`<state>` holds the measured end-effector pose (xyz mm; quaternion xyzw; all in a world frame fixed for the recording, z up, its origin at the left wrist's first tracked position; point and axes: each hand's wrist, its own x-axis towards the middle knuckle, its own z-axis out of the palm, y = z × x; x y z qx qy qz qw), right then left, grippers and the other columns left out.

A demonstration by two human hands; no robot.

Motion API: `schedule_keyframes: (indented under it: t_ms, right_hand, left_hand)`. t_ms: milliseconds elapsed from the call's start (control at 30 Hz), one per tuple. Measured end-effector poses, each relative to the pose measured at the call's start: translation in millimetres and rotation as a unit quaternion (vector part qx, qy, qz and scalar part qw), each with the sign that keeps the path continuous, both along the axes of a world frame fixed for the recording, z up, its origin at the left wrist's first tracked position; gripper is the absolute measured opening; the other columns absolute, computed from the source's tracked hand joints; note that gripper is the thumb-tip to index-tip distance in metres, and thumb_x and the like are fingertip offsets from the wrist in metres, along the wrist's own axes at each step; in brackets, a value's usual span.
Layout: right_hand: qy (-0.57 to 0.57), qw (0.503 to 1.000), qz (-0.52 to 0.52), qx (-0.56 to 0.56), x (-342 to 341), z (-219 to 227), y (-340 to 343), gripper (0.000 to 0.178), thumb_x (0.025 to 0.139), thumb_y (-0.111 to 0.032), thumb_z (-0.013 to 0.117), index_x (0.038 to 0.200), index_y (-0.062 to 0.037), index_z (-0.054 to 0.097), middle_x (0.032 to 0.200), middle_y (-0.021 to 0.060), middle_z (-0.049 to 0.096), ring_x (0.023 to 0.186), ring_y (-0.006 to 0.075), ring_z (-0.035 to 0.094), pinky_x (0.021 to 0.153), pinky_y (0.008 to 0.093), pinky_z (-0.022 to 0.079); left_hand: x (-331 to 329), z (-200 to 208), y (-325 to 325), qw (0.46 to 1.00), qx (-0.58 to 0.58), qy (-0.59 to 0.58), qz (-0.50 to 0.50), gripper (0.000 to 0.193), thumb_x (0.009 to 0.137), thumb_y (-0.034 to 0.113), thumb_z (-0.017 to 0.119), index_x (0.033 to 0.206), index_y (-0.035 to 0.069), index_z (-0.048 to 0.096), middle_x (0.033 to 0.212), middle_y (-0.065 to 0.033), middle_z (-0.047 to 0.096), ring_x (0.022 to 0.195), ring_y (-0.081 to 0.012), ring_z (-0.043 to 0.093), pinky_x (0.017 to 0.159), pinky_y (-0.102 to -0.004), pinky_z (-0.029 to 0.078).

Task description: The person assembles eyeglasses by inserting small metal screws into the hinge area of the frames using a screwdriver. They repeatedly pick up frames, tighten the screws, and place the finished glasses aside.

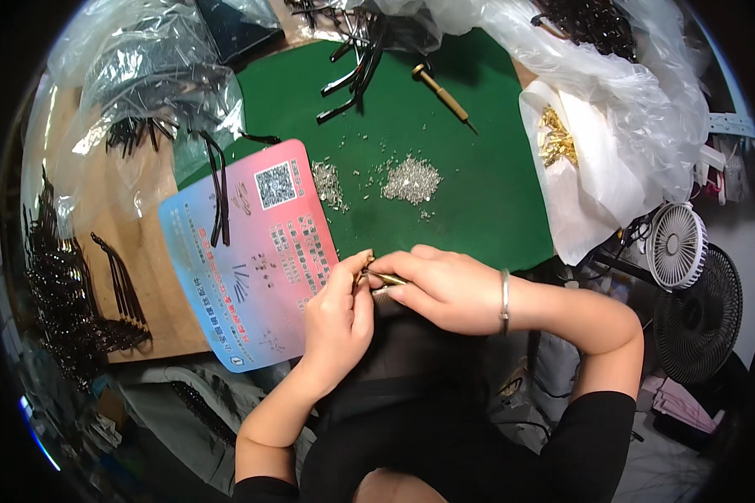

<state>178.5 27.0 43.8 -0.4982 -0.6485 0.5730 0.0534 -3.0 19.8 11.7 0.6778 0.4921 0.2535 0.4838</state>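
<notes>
My two hands meet at the front edge of the green mat (478, 218). Thumb and fingers of my left hand (339, 317) are pinched together on something small and dark gold, mostly hidden by the fingertips. My right hand (453, 292), with a silver bangle (504, 300) at the wrist, grips a slim brass-coloured metal piece (388, 278) that points toward the left fingertips. Its exact kind cannot be made out. Just beyond the hands lie a large pile of tiny silver screws (411, 179) and a smaller silver pile (330, 186).
A brass screwdriver (446, 97) lies farther back. Dark eyeglass temples (218, 193) rest across a pink-and-blue printed pad (256, 277); more temples (122, 285) are at left. Gold metal parts (555, 138) sit in a white bag (575, 210). Clear plastic bags (134, 75) and a white fan (677, 246) flank the table.
</notes>
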Motion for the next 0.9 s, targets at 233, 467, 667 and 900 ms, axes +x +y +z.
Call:
schedule_keyframes:
  t_ms: [233,467,667,900]
  right_hand:
    - [-0.116,0.978,-0.099,0.145,21.6,-2.2,-11.2,0.031,0.088,-0.022,0.052,0.115,-0.007,0.047,0.095,0.0163,0.053,0.079,0.0353,0.059,0.07,0.042,0.05]
    - [0.082,0.977,-0.16,0.116,8.5,28.0,5.3,0.03,0.083,-0.025,0.063,0.097,-0.0001,0.057,0.086,0.0132,0.063,0.075,0.0214,0.064,0.066,0.0311,0.049]
    - [0.146,0.969,-0.13,0.151,2.0,26.1,-5.7,0.019,0.082,-0.019,0.064,0.081,-0.0007,0.059,0.073,0.0086,0.061,0.064,0.0131,0.058,0.056,0.0273,0.047]
    - [0.131,0.98,-0.053,0.137,-4.5,46.0,-11.2,0.023,0.084,-0.022,0.064,0.088,0.0001,0.059,0.081,0.0062,0.063,0.074,0.0088,0.058,0.064,0.0246,0.047]
  left_hand:
    - [-16.8,3.8,22.2,0.903,-0.306,-0.298,0.047,0.043,0.095,0.007,0.041,0.133,0.001,0.024,0.097,-0.0147,0.062,0.046,-0.0044,0.045,0.042,-0.0164,0.04]
    - [-18.0,17.2,5.3,0.851,-0.398,-0.341,-0.005,0.016,0.095,0.015,0.046,0.104,0.002,0.045,0.087,-0.015,0.063,0.047,-0.0069,0.047,0.042,-0.0176,0.039]
    - [-15.1,30.4,-9.4,0.837,-0.412,-0.36,-0.03,0.011,0.095,0.015,0.047,0.1,0.005,0.047,0.079,-0.0098,0.061,0.046,-0.0047,0.042,0.041,-0.0166,0.033]
    - [-26.7,45.4,-25.8,0.909,-0.282,-0.301,-0.056,0.011,0.094,0.012,0.047,0.101,0.003,0.049,0.08,-0.0076,0.063,0.048,-0.0038,0.045,0.042,-0.0168,0.036]
